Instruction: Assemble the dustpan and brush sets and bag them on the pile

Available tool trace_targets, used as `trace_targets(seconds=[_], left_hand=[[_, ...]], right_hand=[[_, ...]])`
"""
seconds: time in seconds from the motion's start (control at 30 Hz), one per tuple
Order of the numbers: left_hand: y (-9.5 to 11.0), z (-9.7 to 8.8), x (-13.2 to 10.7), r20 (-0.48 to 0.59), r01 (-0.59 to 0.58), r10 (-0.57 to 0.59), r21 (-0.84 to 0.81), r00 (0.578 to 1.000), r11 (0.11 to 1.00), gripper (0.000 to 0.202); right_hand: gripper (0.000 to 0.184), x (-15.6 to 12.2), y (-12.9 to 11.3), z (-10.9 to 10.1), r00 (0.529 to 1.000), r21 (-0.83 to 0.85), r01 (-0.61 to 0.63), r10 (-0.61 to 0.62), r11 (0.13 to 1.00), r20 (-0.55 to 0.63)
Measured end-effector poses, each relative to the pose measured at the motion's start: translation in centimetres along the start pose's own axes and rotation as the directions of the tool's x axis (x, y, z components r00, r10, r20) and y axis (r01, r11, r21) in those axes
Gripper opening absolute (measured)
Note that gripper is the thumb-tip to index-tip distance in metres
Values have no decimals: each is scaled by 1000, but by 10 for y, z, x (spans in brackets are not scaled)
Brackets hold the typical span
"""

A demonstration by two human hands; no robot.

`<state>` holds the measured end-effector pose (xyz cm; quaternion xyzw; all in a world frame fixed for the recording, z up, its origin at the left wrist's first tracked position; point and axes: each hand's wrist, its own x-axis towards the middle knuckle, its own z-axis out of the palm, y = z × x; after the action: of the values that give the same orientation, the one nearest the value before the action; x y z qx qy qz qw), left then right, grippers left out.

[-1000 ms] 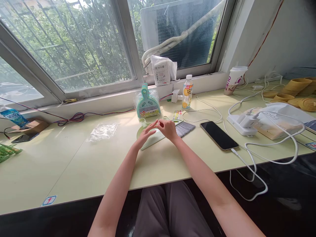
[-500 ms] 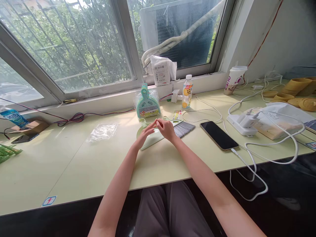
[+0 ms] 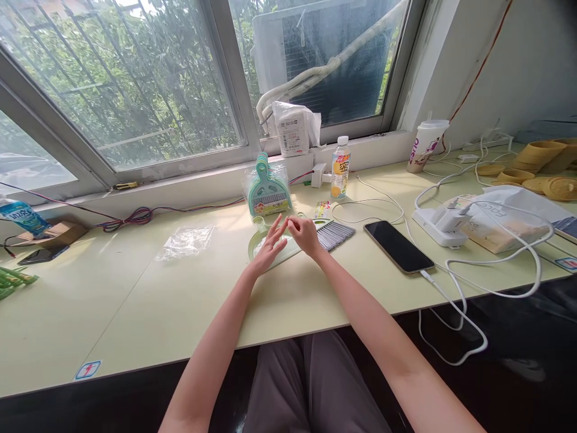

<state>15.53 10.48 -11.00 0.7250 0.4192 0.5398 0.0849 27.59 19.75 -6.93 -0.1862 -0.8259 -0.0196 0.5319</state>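
My left hand (image 3: 269, 245) is over the pale green dustpan (image 3: 253, 242), its fingers spread and stretched out. Beside it, my right hand (image 3: 305, 234) is closed, thumb and fingers pinched together close to the left fingertips; whatever it may hold is too small to make out. Under and beyond my hands, the dustpan lies on the table, partly covered by them. A small brush (image 3: 334, 234) with grey bristles rests to the right, its green handle partly behind my right hand. Behind stands a stack of green dustpan-and-brush sets (image 3: 270, 191) in clear plastic.
A crumpled clear wrapper (image 3: 186, 242) lies at left. A small printed card (image 3: 323, 209), a drink bottle (image 3: 340, 168) and a phone (image 3: 398, 246) on a charging cable are to the right. Farther right are a white power strip (image 3: 440, 226) and a lidded cup (image 3: 427, 146).
My left hand has shifted slightly right, and its fingers have spread wider and lifted. My right hand stays pinched in nearly the same place. The view has moved a little.
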Motion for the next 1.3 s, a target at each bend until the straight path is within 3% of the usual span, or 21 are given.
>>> trace_targets(seconds=[0.23,0.53,1.03,1.17,1.3], left_hand=[[-9,1,1,45,-73,70,68,997,995,60],[-10,5,2,38,-38,33,147,999,988,64],[-14,2,5,25,-50,49,42,998,998,63],[-15,-3,8,-121,-52,45,-52,992,997,57],[-24,-13,12,-350,-75,32,-109,936,991,38]], right_hand=[[28,-1,-4,-2,1000,25,9,-9,1000,-4],[25,0,0,-3,1000,14,-4,4,1000,-12],[25,4,8,3,998,70,-14,18,997,-57],[24,6,13,5,996,74,-56,61,996,-68],[28,7,13,4,991,103,-120,125,987,-44]])
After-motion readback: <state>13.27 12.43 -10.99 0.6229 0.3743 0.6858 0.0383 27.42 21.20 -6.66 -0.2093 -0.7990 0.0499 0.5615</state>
